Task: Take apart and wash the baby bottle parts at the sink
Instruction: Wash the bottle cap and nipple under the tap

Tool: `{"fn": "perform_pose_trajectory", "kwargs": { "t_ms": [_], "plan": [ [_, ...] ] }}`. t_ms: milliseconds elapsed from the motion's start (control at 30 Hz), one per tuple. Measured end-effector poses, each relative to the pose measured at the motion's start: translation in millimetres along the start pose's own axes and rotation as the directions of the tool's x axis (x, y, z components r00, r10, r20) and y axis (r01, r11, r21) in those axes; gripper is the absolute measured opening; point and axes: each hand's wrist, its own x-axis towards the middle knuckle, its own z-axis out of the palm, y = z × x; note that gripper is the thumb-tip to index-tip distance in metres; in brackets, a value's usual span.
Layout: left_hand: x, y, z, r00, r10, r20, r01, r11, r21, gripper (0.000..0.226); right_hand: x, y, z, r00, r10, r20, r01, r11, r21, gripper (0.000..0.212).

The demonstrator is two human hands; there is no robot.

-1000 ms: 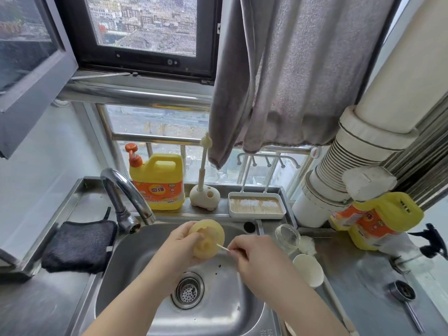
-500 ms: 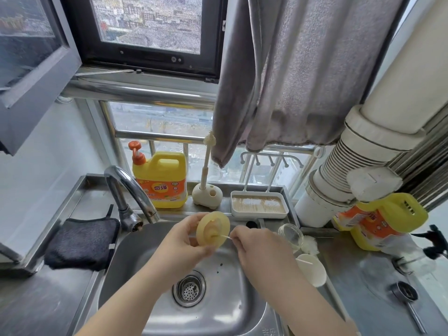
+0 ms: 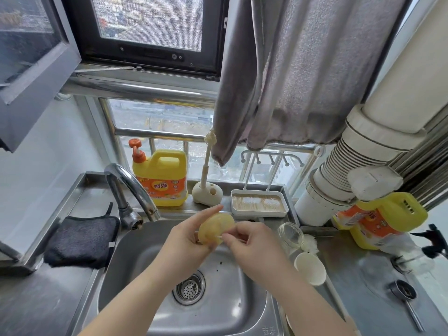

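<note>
Now | left hand (image 3: 184,246) grips yellow collar (image 3: 215,227), face tilted up-right | right hand (image 3: 252,246) pinches it

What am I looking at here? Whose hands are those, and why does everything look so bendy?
The camera sits on a person's head and looks down, so you see what they see. Its wide lens makes straight things look curved.

The two arms belong to that person, standing at a metal sink. The left hand holds a round yellow bottle part above the sink. The right hand pinches something thin against that part; it is too small to tell what.

Around the sink: a tap, a yellow soap jug behind it, a bottle brush standing in a holder, a white drying tray, and a dark cloth on the left. On the right lie a clear glass bottle and a white cap.
</note>
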Motion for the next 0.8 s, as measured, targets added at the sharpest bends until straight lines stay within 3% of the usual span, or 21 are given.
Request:
{"fn": "perform_pose_trajectory", "kwargs": {
  "t_ms": [200, 367, 433, 500, 567, 667, 733, 800],
  "plan": [
    [3, 5, -1, 1.0, -0.01, 0.003, 0.01, 1.0, 0.023, 0.068, -3, -3, -8, 0.989, -0.138, -0.051, 0.104, 0.902, -0.419, 0.022],
    [4, 7, 3, 1.0, -0.009, 0.018, 0.008, 0.999, 0.036, 0.068, -7, -6, -1, 0.978, -0.201, -0.063, 0.129, 0.81, -0.572, 0.02],
    [5, 7, 2, 1.0, -0.008, 0.006, 0.007, 0.999, 0.053, 0.069, -9, -4, 2, 0.978, -0.206, -0.021, 0.163, 0.83, -0.533, 0.021],
    [4, 6, 2, 1.0, -0.005, -0.001, 0.005, 0.998, 0.07, 0.069, -6, -2, 3, 0.983, -0.184, -0.02, 0.162, 0.91, -0.382, 0.02],
    [3, 5, 3, 1.0, -0.007, 0.0, 0.007, 0.997, 0.074, 0.067, 2, 0, 2, 0.996, -0.082, -0.038, 0.075, 0.986, -0.15, 0.014],
    [3, 7, 5, 1.0, -0.008, 0.0, 0.008, 0.997, 0.071, 0.061, 7, 3, 2, 0.993, 0.097, -0.069, -0.087, 0.988, 0.131, 0.018],
    [3, 7, 6, 1.0, -0.002, -0.002, 0.003, 0.998, 0.066, 0.062, 4, 3, 7, 0.991, 0.079, -0.112, -0.066, 0.991, 0.115, 0.014],
    [3, 9, 9, 1.0, -0.001, -0.012, 0.002, 0.998, 0.066, 0.065, -1, 2, 10, 0.99, -0.033, -0.141, 0.026, 0.998, -0.052, 0.014]
  ]
}}
